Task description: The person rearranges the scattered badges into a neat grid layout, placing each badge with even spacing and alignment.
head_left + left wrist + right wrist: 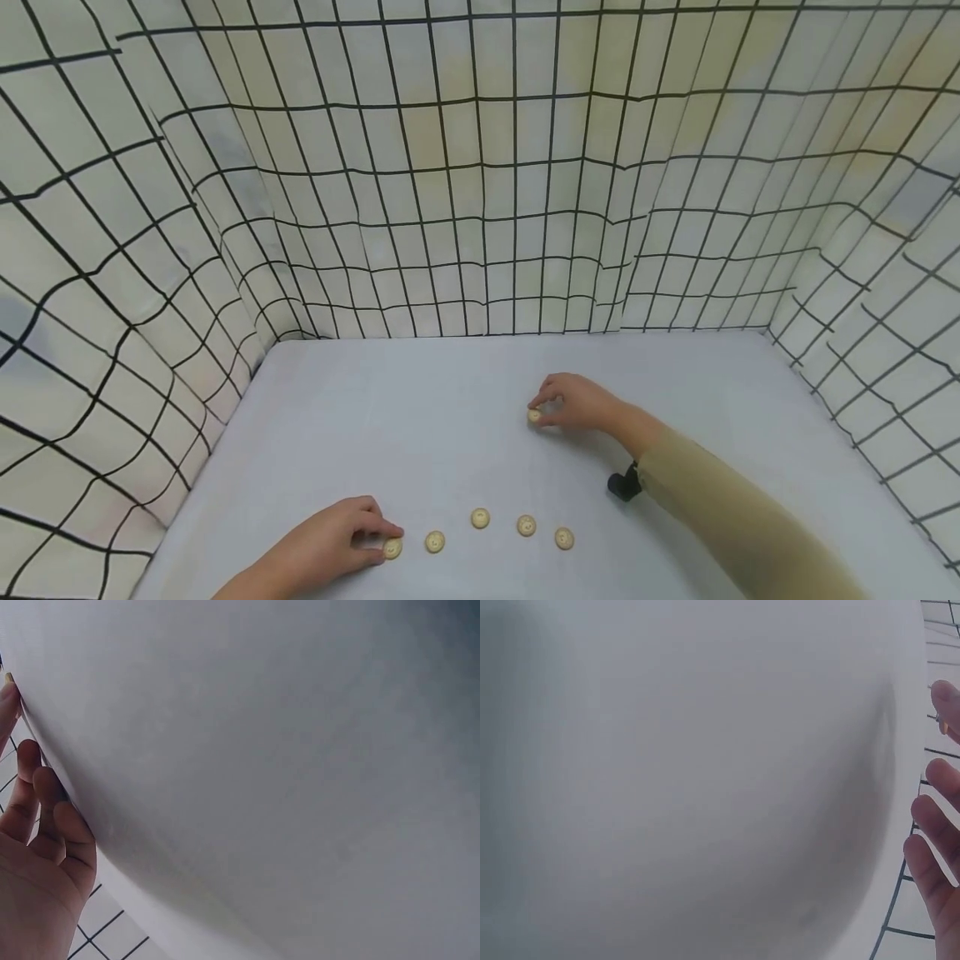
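Note:
At the lower left of the head view, my left hand (330,540) pinches a round beige button (392,548) between thumb and index finger, on or close to the white surface. Farther back and to the right, my right hand (581,404) holds another beige button (534,415) by its edges. More such buttons lie flat between and below the hands, among them a nearer one (435,542) just right of my left hand. In the left wrist view a sliver of the pinched button (9,677) shows at the fingertips. The right wrist view shows fingers at its right edge.
The buttons lie in a loose, curved row on a white table (390,417), with one (480,518) slightly farther back and one (564,538) at the right end. White walls with a black grid (465,192) enclose the table. A black device (624,483) hangs at my right wrist.

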A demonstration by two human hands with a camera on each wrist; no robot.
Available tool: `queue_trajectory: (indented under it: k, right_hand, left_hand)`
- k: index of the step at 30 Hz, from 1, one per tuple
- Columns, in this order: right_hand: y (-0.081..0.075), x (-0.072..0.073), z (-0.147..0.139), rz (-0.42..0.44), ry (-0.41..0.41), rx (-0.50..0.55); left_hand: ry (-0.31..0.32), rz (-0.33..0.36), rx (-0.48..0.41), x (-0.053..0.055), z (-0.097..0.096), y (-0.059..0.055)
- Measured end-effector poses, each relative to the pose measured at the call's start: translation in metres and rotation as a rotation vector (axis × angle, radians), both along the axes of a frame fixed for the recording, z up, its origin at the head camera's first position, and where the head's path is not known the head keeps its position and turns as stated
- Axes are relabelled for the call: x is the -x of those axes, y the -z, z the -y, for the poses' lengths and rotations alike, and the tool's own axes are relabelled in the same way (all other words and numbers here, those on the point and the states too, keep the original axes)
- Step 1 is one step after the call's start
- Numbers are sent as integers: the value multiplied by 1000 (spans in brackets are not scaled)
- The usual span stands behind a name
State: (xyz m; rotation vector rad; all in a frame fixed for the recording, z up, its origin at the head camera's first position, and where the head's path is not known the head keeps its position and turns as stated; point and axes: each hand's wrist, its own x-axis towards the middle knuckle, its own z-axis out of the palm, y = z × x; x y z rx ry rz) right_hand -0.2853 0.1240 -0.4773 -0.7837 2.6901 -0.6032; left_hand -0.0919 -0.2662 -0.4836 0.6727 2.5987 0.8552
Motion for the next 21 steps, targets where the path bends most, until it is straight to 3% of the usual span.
queue_trajectory:
  k: [9, 14, 21]
  right_hand:
    - [13, 36, 21, 86, 135, 82]
    - [17, 44, 31, 110, 197, 106]
    - [18, 48, 42, 64, 230, 96]
  left_hand:
    - [13, 22, 0, 4, -5, -4]
    - [1, 40, -9, 4, -6, -4]
    - [-21, 60, -6, 2, -2, -3]
